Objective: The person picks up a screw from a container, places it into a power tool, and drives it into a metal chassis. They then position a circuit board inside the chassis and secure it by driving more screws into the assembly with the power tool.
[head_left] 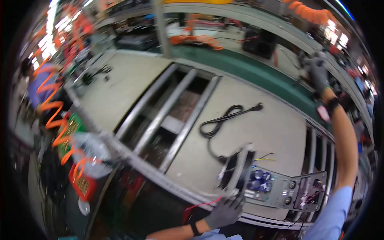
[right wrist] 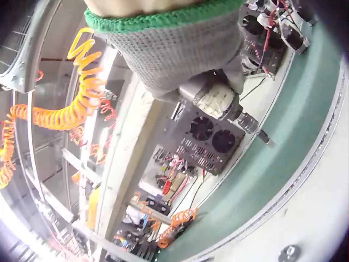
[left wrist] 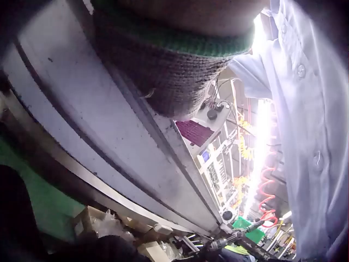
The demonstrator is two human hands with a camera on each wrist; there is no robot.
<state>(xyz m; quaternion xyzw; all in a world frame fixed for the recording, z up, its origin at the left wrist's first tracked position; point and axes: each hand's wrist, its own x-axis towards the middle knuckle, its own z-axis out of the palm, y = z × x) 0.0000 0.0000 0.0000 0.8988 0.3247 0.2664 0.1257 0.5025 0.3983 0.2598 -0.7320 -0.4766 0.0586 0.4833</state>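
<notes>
While R hand (head_left: pixel 319 75) grips driver (right wrist: pixel 218 102), cord (head_left: pixel 235 115) on pale bench (head_left: pixel 280 132), orange hose (head_left: pixel 310 13) abv.

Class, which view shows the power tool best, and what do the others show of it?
The right wrist view shows the power tool best: close up, body and tip in sight beyond the right hand. The head view has it only small and blurred; in the left wrist view it cannot be made out.
</notes>
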